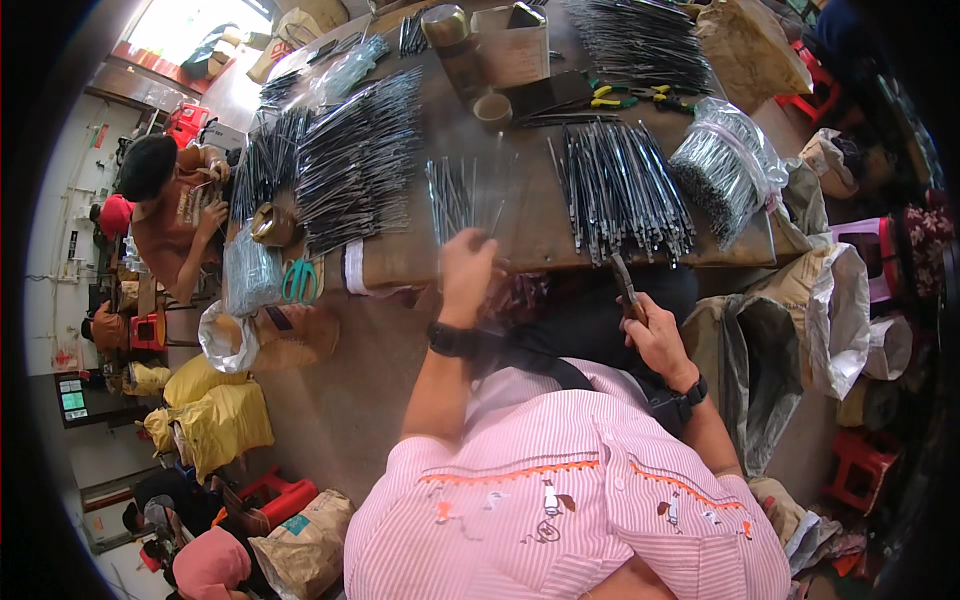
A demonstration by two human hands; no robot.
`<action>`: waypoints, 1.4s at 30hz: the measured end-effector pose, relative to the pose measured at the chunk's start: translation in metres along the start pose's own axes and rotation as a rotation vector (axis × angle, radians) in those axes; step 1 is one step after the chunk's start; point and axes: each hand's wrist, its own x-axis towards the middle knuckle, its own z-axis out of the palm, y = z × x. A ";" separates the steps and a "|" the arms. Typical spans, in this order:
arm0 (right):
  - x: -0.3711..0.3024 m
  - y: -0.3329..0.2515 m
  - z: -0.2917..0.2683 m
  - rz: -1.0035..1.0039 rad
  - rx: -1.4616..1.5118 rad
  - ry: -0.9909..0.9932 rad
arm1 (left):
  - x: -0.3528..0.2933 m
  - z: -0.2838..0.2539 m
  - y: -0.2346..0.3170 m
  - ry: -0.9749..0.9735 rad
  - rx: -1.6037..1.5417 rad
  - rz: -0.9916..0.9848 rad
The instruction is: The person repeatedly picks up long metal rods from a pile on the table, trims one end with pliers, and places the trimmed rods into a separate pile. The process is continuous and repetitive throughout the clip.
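Note:
My left hand (468, 268) is at the table's near edge, beside a small pile of thin dark rods (452, 195). Motion smears its fingers and some thin streaks above them, so I cannot make out whether a rod is in them. In my right hand (656, 338), closed fingers grip a hand tool (624, 280) that looks like pliers, with a dark metal head and a brownish handle. Its head points up toward the near ends of a larger bundle of dark rods (620, 190), which lies spread on the table.
More rod piles cover the table (400, 262), with a clear-wrapped bundle (728, 165) at right. Yellow-handled pliers (612, 97), a small cup (492, 110) and teal scissors (299, 281) lie around. Open sacks (765, 350) stand at right. Another person (172, 215) sits at left.

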 end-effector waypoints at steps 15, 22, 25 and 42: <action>-0.001 -0.002 0.002 0.019 -0.006 0.023 | 0.000 0.001 -0.001 0.077 -0.025 0.099; -0.001 0.003 0.002 0.010 0.007 0.031 | 0.003 0.004 -0.006 0.083 0.033 0.097; -0.001 0.004 0.003 0.032 0.008 0.011 | 0.008 0.004 -0.017 0.091 -0.067 0.109; -0.008 -0.007 -0.002 0.042 0.157 0.004 | 0.014 0.080 0.005 0.066 0.757 0.310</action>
